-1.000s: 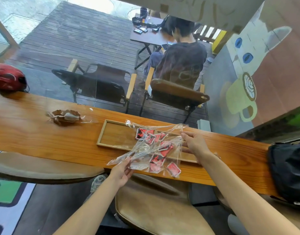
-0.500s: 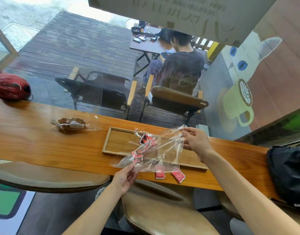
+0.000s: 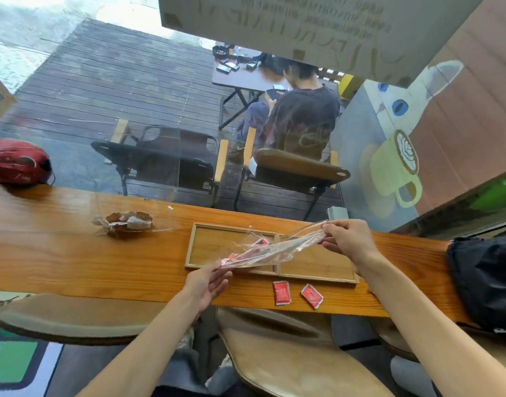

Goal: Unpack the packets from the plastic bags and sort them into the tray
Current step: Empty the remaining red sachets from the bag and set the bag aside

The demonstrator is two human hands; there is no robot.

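Both hands hold one clear plastic bag (image 3: pixel 274 249), now drawn out into a flattened band above the wooden tray (image 3: pixel 198 255). A second ago it hung as a loose pouch; it has since been pulled nearly level. The left hand (image 3: pixel 207 285) pinches the lower end, thumb and forefinger closed on the film and the other fingers slack. The right hand (image 3: pixel 347 242) is closed on the upper end, held higher.

Two red packets (image 3: pixel 281 292) now lie on the wooden counter (image 3: pixel 60 253) just in front of the tray's near rim, apart from each other; a second ago one at most had dropped clear. In my judgement the bag is emptying, but these two have missed the tray and need sorting into it.

Count: one bag in hand; one tray with two compartments; two packets loose on the counter. Red packets remain inside the bag, at least two, though folded film hides the true number. One second bag (image 3: pixel 125 223), holding brownish packets, sits unopened on the counter to the left, well apart. Neither tray compartment shows a packet resting in it, as far as the film allows.
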